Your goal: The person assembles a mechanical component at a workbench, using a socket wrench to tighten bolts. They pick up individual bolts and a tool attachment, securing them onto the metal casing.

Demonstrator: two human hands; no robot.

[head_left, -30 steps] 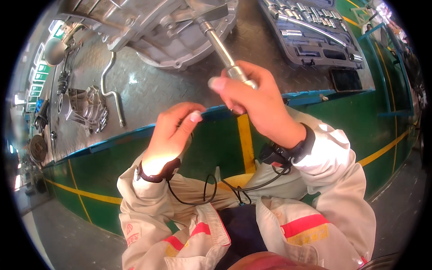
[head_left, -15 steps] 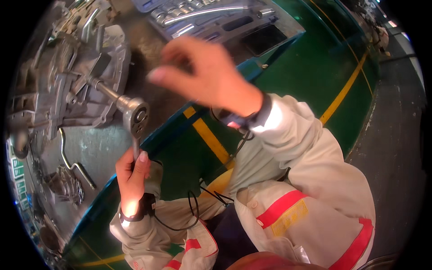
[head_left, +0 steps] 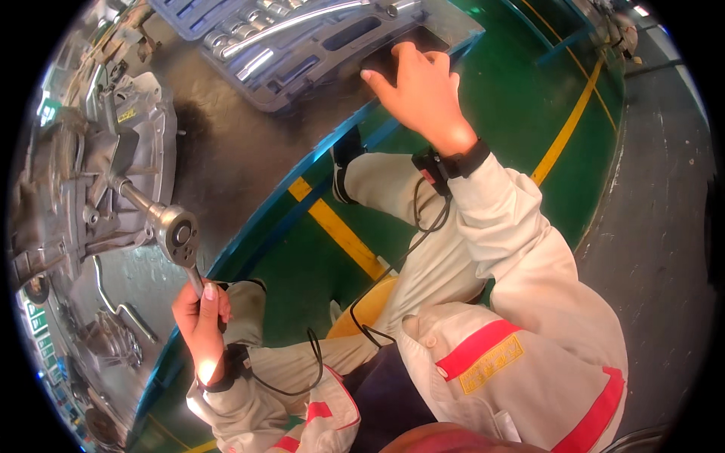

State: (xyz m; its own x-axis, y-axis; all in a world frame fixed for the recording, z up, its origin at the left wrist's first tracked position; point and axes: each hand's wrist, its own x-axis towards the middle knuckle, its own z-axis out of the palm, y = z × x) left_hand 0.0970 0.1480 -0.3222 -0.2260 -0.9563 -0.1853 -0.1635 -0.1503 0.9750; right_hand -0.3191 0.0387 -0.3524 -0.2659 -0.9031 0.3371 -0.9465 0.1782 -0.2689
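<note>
The right hand (head_left: 428, 94), loosely spread, is now reaching over the flat black rectangular object (head_left: 384, 59), so only the left hand (head_left: 201, 318) is pinching the silver metal ratchet wrench (head_left: 178, 232).

Left hand (head_left: 201, 320) curled tight; right hand (head_left: 424, 97) loosely spread.

Head-worn fisheye here, looking steeply down over the wearer's lap (head_left: 434, 279). Sits pretty close to both hands (head_left: 424, 97), wide enough to catch the tabletop (head_left: 226, 140) too.
</note>
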